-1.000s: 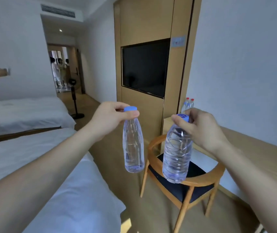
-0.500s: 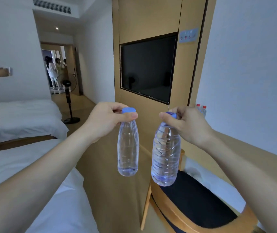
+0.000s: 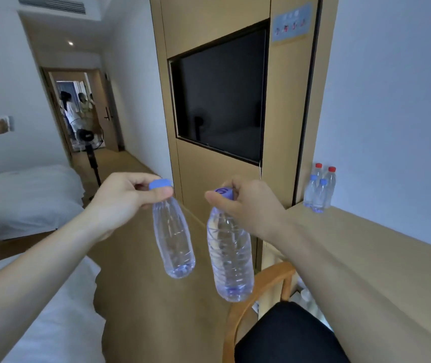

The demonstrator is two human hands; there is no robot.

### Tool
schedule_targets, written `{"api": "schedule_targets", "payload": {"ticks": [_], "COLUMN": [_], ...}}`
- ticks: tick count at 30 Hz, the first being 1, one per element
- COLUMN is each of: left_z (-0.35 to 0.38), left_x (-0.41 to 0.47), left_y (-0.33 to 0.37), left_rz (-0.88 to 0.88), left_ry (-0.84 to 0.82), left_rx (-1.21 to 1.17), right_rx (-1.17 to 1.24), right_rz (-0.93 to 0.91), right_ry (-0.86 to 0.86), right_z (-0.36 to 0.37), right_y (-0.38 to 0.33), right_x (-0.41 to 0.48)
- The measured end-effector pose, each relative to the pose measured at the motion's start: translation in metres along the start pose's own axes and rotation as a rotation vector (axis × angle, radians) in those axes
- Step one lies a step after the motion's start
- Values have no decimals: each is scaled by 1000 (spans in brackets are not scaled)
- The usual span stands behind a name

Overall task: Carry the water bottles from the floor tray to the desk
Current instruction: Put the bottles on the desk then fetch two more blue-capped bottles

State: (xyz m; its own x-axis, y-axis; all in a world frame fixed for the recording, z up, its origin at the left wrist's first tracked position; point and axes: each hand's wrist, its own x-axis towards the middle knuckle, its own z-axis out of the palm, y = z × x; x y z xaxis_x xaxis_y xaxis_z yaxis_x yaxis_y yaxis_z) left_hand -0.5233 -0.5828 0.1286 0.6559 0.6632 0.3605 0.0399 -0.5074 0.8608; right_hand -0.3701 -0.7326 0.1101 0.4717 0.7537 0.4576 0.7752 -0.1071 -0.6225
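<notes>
Fingers of left hand (image 3: 120, 203) pinch smooth bottle (image 3: 175, 239); right hand (image 3: 251, 208) pinches ribbed bottle (image 3: 231, 258).

The left hand (image 3: 128, 203) pinched the blue cap of a water bottle (image 3: 173, 237), which hung down and tilted a little. The right hand (image 3: 251, 205) gripped the top of a second water bottle (image 3: 230, 258) with ridges, just beside the first. Both hung in the air above the floor. On the right was a long wooden desk (image 3: 392, 242). Four small bottles (image 3: 320, 189) stood together at its far end, by the wall. A chair (image 3: 287, 336) with a dark seat stood below the hands. A black TV (image 3: 222, 95) was set in the wall. A white bed (image 3: 60, 323) lay on the left.
</notes>
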Motion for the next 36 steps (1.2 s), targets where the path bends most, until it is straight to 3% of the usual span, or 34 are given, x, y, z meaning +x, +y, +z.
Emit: {"api": "schedule_targets", "payload": {"ticks": [10,23,31,36], "left_z": [10,-33,0,69], "left_x": [120,304,425,467], "left_y": [-19,-120,-168,-182], "left_rz": [0,115,393,354], "left_ry": [62,-69,-285,-521], "left_rx": [77,68,210,75], "right_rx": [75,98,53,-87], "right_rz": [-65,34,234,333], "right_ry": [73,153,365,422], "right_z": [18,117,139,112], "right_y": [60,88,133,176], "right_x": [140,305,366,370]}}
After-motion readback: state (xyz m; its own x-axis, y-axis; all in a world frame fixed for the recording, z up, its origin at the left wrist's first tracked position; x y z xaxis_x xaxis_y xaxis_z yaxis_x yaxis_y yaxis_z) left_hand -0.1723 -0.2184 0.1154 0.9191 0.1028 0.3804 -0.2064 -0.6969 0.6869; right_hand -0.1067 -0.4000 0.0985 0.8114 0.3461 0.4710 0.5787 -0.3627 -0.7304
